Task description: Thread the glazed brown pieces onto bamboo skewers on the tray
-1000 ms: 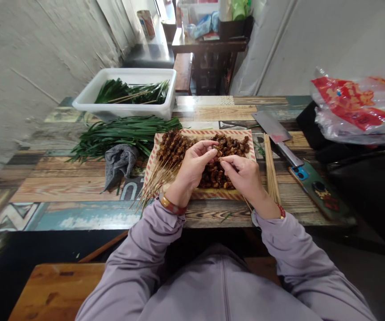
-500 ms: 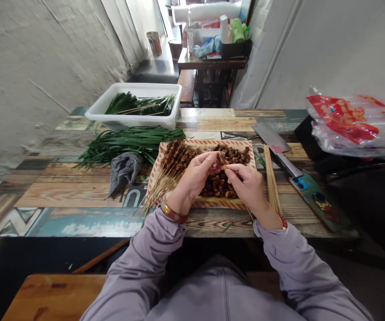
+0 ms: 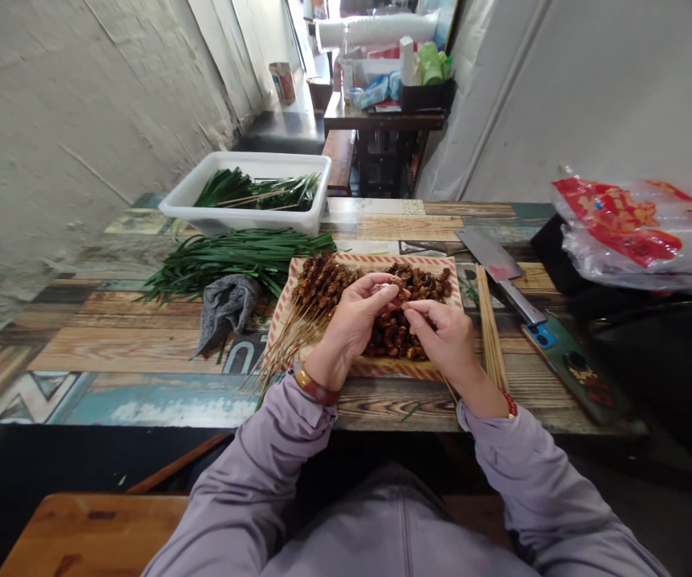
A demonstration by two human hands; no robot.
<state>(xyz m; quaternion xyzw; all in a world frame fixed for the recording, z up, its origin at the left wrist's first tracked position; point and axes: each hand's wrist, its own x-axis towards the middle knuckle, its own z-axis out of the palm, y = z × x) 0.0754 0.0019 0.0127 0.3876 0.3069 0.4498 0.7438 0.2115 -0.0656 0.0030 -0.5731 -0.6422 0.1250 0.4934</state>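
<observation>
**Meat piece just up-left of right hand's fingers**

Left hand: fingers look pinched on the meat piece. Right fingers pinched on a skewer, near its upper end. Skewer's long axis runs down-right from there, under the right palm, lower end out near the tabletop edge. Tip in the meat or not: can't tell, fingers hide it. Loose meat sits below both hands; loaded skewers nearer left, bare sticks nearer right.
</observation>
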